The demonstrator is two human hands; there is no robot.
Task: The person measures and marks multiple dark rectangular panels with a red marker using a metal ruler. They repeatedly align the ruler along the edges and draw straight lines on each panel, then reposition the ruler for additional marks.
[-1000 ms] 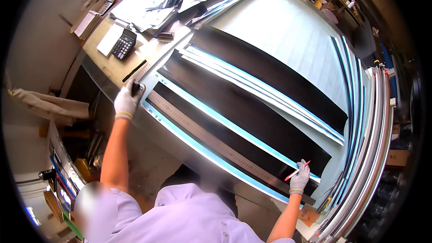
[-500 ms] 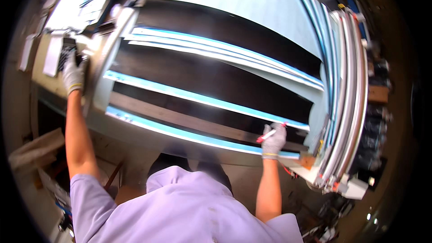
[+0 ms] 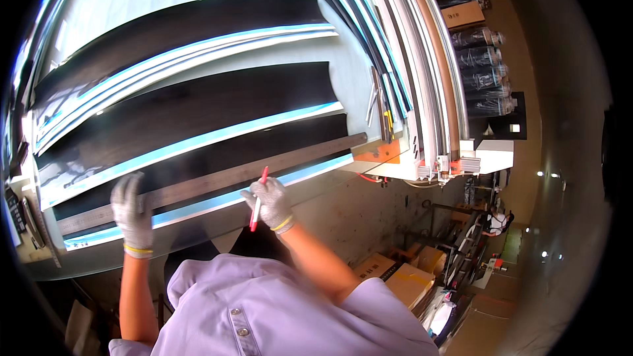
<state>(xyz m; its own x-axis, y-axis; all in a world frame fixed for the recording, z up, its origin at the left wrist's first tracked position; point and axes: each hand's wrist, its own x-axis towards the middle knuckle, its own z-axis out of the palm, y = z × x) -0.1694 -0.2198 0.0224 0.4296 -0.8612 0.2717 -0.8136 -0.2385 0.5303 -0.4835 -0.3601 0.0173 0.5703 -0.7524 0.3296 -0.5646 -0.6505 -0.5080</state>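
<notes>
My right hand point(image 3: 271, 203), in a pale knitted glove, is closed round a red and white pen point(image 3: 254, 216) held upright near the table's front edge. My left hand point(image 3: 132, 214), gloved alike, is over the left part of a long metal ruler point(image 3: 217, 178), its fingers stretched out. Whether it presses on the ruler I cannot tell. The ruler lies along a black sheet point(image 3: 277, 142) with a blue and white strip point(image 3: 198, 207) along its near edge. Behind lies another black sheet point(image 3: 264, 89) with a similar strip point(image 3: 224, 135).
A third black sheet point(image 3: 217, 20) lies farther back on the pale table. Long metal profiles point(image 3: 422, 46) run along the right side, with a yellow-handled cutter point(image 3: 388, 122) beside them. Cardboard boxes point(image 3: 395, 277) stand at the lower right. Black-wrapped rolls point(image 3: 484, 79) are stacked far right.
My left hand has come away from a dark object on the left side and moved right to the ruler. My right hand, still with the pen, has moved left. The view has turned rightward.
</notes>
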